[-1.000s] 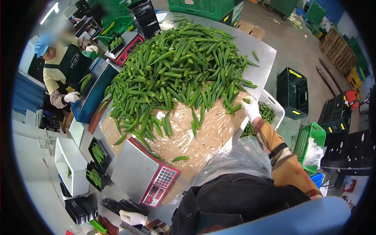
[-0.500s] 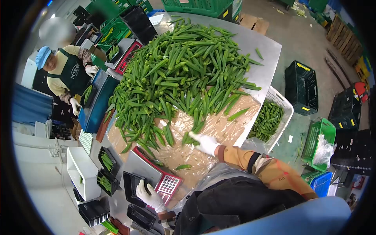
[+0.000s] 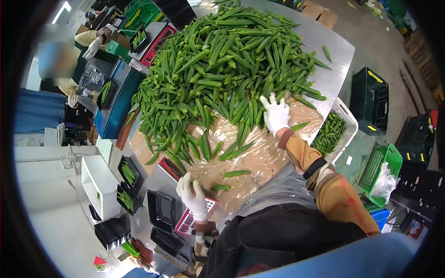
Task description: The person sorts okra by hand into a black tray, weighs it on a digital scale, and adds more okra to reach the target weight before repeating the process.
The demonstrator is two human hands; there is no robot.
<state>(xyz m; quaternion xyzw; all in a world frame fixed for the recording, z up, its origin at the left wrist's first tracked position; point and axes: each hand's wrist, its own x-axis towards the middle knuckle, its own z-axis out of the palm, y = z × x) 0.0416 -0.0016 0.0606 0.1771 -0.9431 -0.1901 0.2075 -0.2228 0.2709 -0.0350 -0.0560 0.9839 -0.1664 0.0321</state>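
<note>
A large heap of green okra (image 3: pixel 222 69) covers the metal table. My right hand (image 3: pixel 276 116), white-gloved with fingers spread, is at the heap's lower right edge and holds nothing visible. My left hand (image 3: pixel 192 197), also white-gloved, is over the scale with its red keypad panel (image 3: pixel 187 221); its fingers are apart and nothing shows in them. Left of it lies an empty black tray (image 3: pixel 161 209), with another black tray (image 3: pixel 167 240) below. Loose okra pods (image 3: pixel 236 173) lie on the plastic-covered brown sheet (image 3: pixel 264 162).
A co-worker's gloved hand (image 3: pixel 93 47) is at the upper left, near a blue machine (image 3: pixel 118 99). Black trays with okra (image 3: pixel 127 172) stand at left beside a white bin (image 3: pixel 99 185). At right are a white basket of okra (image 3: pixel 350 121), a dark crate (image 3: pixel 369 102) and a green crate (image 3: pixel 394 160).
My right hand has moved up and right to the heap's edge, its fingers now spread. My left hand has risen off the black tray to over the scale. The view has shifted.
</note>
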